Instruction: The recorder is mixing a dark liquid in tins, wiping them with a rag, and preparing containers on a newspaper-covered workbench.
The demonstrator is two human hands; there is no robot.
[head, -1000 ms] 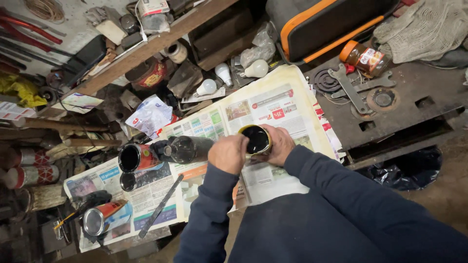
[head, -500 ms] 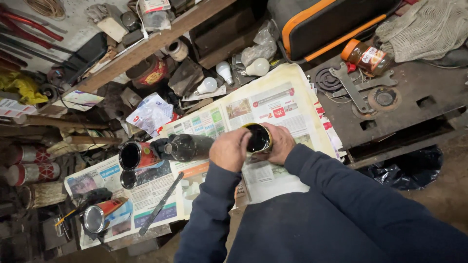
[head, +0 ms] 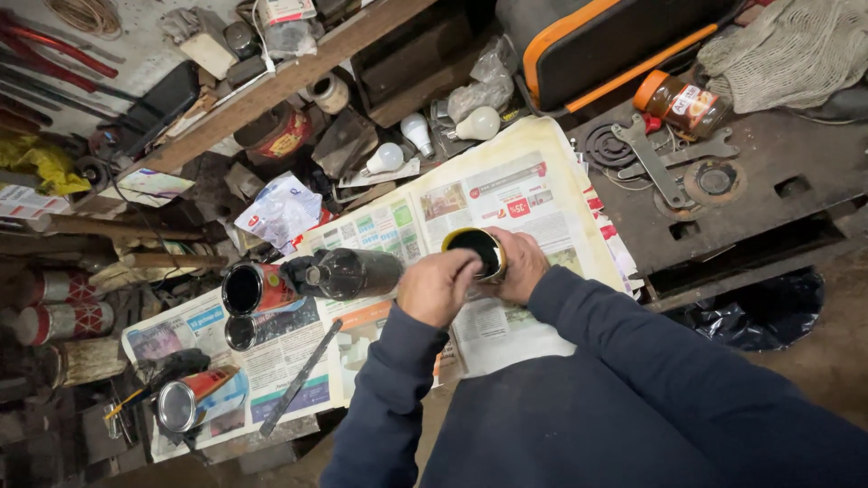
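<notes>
My right hand [head: 520, 267] wraps around a small open tin [head: 474, 250] with a yellow rim and black contents, holding it above the newspaper [head: 506, 194]. Fingers of my left hand [head: 438, 287] rest on the tin's near rim. Both sleeves are dark blue. To the left, a dark bottle [head: 354, 273] lies on its side on the paper. Beside the bottle is an open red can [head: 246, 289] of black paint, with its lid [head: 239, 333] lying just below it.
A flat metal strip [head: 300, 378] and a closed tin [head: 179, 405] lie on the paper at the lower left. Light bulbs [head: 416, 134], a wooden shelf [head: 271, 86], an orange-lidded jar [head: 680, 101], a wrench [head: 653, 161] and an orange-trimmed bag [head: 597, 45] crowd the far side.
My left hand's fingers have crept slightly further onto the tin's rim. Otherwise the hands and the tin stay in place.
</notes>
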